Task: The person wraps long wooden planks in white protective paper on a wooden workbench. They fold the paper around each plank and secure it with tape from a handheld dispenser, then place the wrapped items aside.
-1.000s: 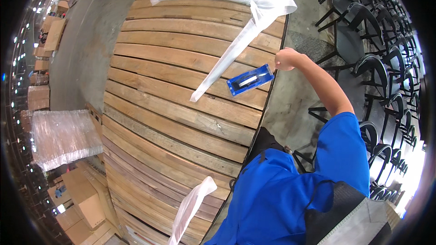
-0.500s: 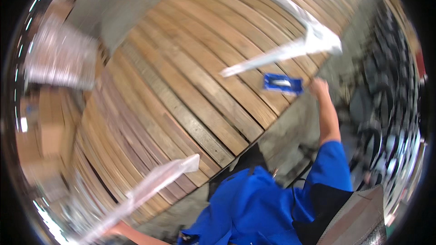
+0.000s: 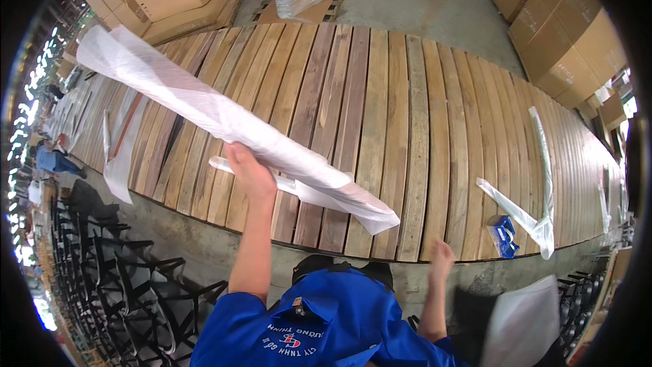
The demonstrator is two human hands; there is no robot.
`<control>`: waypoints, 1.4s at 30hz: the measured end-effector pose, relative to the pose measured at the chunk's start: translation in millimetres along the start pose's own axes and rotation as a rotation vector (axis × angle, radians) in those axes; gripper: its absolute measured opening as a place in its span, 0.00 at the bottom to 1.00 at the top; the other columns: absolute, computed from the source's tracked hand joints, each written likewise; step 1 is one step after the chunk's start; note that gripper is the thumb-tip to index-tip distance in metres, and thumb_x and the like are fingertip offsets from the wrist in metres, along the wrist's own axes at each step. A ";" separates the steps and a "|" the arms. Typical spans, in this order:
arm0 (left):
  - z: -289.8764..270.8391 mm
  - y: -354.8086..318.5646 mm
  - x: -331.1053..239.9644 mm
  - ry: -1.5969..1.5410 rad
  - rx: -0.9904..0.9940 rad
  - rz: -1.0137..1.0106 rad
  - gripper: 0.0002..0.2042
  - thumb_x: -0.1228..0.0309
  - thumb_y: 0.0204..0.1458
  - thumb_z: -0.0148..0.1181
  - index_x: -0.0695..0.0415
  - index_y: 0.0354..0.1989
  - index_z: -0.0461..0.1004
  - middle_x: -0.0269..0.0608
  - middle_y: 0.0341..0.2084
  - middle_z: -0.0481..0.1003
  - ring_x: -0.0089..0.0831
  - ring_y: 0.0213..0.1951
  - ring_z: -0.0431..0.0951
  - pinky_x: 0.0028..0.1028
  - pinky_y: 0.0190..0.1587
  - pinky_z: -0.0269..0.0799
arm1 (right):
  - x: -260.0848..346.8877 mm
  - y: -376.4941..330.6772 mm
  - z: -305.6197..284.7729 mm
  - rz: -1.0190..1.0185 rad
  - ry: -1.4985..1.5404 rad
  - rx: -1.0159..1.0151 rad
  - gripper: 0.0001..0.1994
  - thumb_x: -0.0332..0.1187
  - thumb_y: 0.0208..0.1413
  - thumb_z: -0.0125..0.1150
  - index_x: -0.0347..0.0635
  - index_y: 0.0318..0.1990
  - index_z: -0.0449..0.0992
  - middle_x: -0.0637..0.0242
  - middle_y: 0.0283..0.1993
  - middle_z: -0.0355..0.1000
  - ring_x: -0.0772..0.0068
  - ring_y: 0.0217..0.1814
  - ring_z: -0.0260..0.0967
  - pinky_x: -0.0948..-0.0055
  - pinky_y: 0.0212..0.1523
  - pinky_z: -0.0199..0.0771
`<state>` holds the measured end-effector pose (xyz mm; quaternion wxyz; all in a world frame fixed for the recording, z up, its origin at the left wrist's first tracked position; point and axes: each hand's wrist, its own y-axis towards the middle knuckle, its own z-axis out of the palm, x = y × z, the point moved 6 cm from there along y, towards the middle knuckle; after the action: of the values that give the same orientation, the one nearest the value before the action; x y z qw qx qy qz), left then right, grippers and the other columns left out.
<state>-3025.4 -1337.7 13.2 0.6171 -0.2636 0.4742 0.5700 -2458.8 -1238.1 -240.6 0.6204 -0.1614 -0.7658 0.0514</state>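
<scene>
One long plastic sleeve (image 3: 224, 119), crinkly and translucent white, slants over the slatted wood platform (image 3: 380, 115). The left hand (image 3: 248, 171) is clamped on its middle, fingers wrapped under. The right hand (image 3: 441, 258) is open and loose, touching nothing. Two more sleeves (image 3: 536, 183) and one blue packet (image 3: 504, 234) lie at the right edge.

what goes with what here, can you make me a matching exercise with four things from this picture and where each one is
Things:
1. long white plastic sleeve
2. blue packet
3. stacked cardboard boxes
4. black metal frames

Places:
a. on the floor, lower left
b. held up in the left hand
c. near the wooden platform's front edge, right side
d. beyond the platform, upper right

Pairs: 1-b, 2-c, 3-d, 4-a
</scene>
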 end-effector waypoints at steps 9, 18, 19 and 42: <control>12.0 7.9 -0.8 -0.339 0.295 -0.138 0.22 0.62 0.68 0.49 0.66 0.63 0.65 0.43 0.55 0.72 0.29 0.56 0.71 0.32 0.59 0.65 | 398.6 -227.2 297.8 -1.023 0.101 0.649 0.07 0.27 0.59 0.65 0.34 0.30 0.80 0.64 0.23 0.73 0.79 0.23 0.65 0.76 0.25 0.62; 40.7 10.7 -3.1 -0.591 0.385 -0.214 0.20 0.63 0.66 0.53 0.65 0.60 0.67 0.40 0.52 0.74 0.28 0.52 0.74 0.30 0.55 0.69 | 454.3 -246.0 346.2 -1.045 -0.276 0.327 0.17 0.40 0.57 0.68 0.33 0.24 0.81 0.60 0.13 0.68 0.70 0.13 0.64 0.70 0.18 0.62; 42.4 12.0 -4.3 -0.607 0.398 -0.182 0.20 0.63 0.66 0.53 0.65 0.60 0.67 0.40 0.52 0.74 0.27 0.52 0.73 0.30 0.55 0.68 | 457.4 -247.4 347.0 -1.082 -0.350 0.298 0.20 0.42 0.58 0.67 0.33 0.23 0.81 0.57 0.13 0.68 0.65 0.13 0.65 0.68 0.18 0.63; -40.0 -32.8 271.0 0.550 1.384 -0.449 0.22 0.64 0.54 0.69 0.62 0.54 0.76 0.42 0.48 0.80 0.34 0.53 0.77 0.33 0.58 0.69 | 162.3 -27.1 304.6 -0.362 -0.550 0.558 0.32 0.39 0.41 0.81 0.32 0.54 0.76 0.53 0.46 0.81 0.64 0.50 0.78 0.67 0.52 0.76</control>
<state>-3032.5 -1256.4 -250.4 0.6021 -0.0400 0.7933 -0.0802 -2787.2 -1176.2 -150.1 0.4121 0.1695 -0.8753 0.1879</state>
